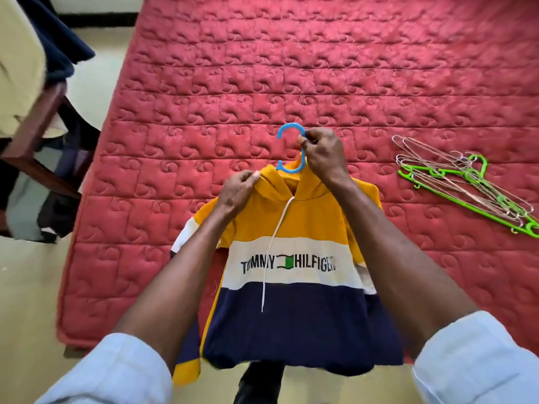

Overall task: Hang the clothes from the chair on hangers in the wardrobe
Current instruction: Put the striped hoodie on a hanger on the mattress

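A yellow, white and navy hoodie [291,228] hangs in front of me on a blue plastic hanger [288,135], over the near edge of the bed. Only the hanger's hook shows, rising out of the hood opening. My right hand [323,154] grips the hook's stem just above the hood. My left hand [239,188] pinches the left edge of the yellow hood. A white drawstring dangles down the hoodie's front.
A red quilted bed [320,68] fills the view ahead. A pile of green plastic and thin wire hangers [466,182] lies on it to the right. At the left stands a wooden chair [38,135] draped with cream and dark clothes [20,59].
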